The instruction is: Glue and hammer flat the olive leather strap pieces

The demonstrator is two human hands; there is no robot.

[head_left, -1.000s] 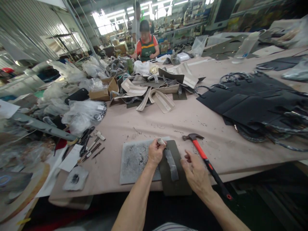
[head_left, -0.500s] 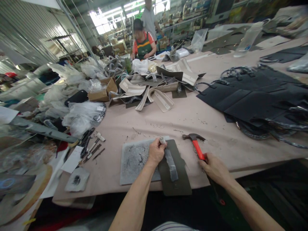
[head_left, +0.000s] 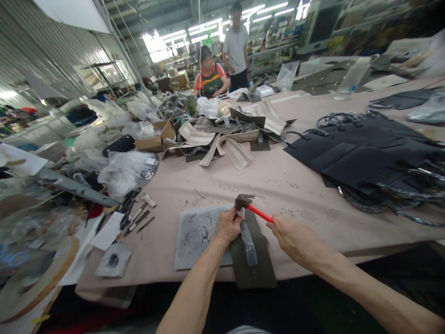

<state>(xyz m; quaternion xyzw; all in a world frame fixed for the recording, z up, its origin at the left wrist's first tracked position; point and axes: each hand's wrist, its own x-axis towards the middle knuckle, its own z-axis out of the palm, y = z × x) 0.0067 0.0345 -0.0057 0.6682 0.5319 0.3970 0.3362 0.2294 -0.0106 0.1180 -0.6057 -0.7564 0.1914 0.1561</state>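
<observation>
My right hand [head_left: 283, 232] is closed around the red handle of a claw hammer [head_left: 260, 213]. The hammer's dark head lies over the top of a short whitish punch [head_left: 240, 212], touching it or just above. My left hand [head_left: 229, 226] grips that punch upright, its lower end hidden by the fingers. Under it lies a dark olive panel [head_left: 252, 266] with a plastic-wrapped strap [head_left: 248, 243] along it. The panel's left side overlaps a grey, worn slab [head_left: 196, 232] on the table.
Several small tools [head_left: 137, 218] and a stained white block [head_left: 113, 260] lie left. Beige and olive pieces [head_left: 225, 139] are heaped ahead, dark panels with handles [head_left: 368, 148] at right. Tiny metal bits are scattered on the table [head_left: 306, 250]. Two people stand or sit beyond.
My right hand has swung the hammer left and up, from beside the panel to the top of the punch. My left hand keeps its hold. The view has shifted slightly.
</observation>
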